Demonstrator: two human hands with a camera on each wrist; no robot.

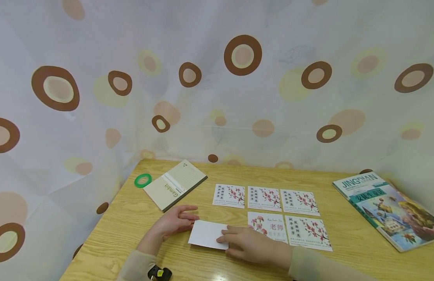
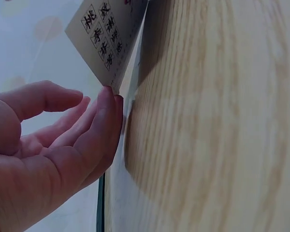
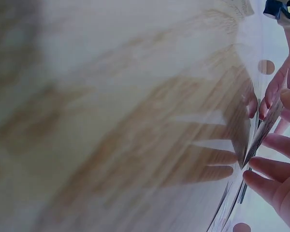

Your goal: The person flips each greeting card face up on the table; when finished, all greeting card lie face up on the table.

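A card (image 1: 206, 234) is tilted just above the table, blank white side up. Its underside, seen in the left wrist view, carries black characters like those on the cards lying flat. My right hand (image 1: 250, 245) pinches it at the right edge, with the thumb on top and the fingers (image 3: 261, 166) beneath. At its left edge my left hand (image 1: 177, 221) touches a corner with the fingertips, and the left thumb (image 2: 50, 99) stays apart from the card. Beyond the right hand lie a carnation card (image 1: 267, 225) and several plum-blossom cards (image 1: 229, 196) in two rows.
A Gambit notebook (image 1: 176, 185) lies behind my left hand, with a green tape roll (image 1: 142, 180) to its left. On the right side of the wooden table (image 1: 108, 249) is a colourful magazine (image 1: 388, 210). A patterned cloth (image 1: 217, 97) hangs behind the table.
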